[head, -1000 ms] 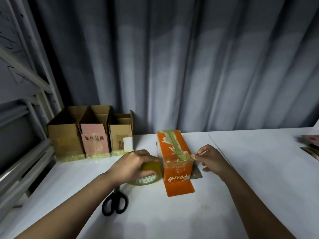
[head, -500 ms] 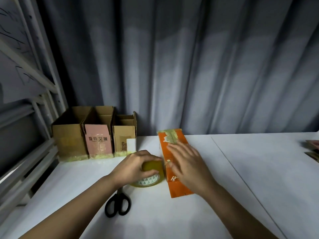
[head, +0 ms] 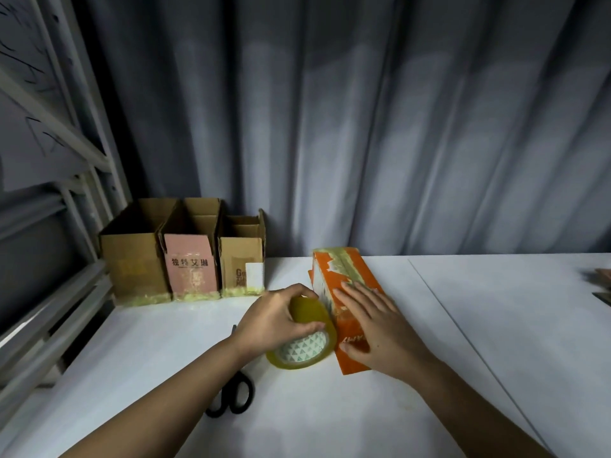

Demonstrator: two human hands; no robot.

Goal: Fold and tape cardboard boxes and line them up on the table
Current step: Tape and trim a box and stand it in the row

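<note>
Lifted since before, tape roll [head: 302, 338] gripped by left hand [head: 274, 320]; flat right hand [head: 373, 328] presses lengthwise-receding orange box [head: 347, 276].

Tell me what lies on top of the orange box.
The right hand presses flat on the orange box; yellowish tape runs along the top beyond it. What is under the palm is hidden.

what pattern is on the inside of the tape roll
Small green triangles on white, lining the tape roll core; seen in the head view.
</note>
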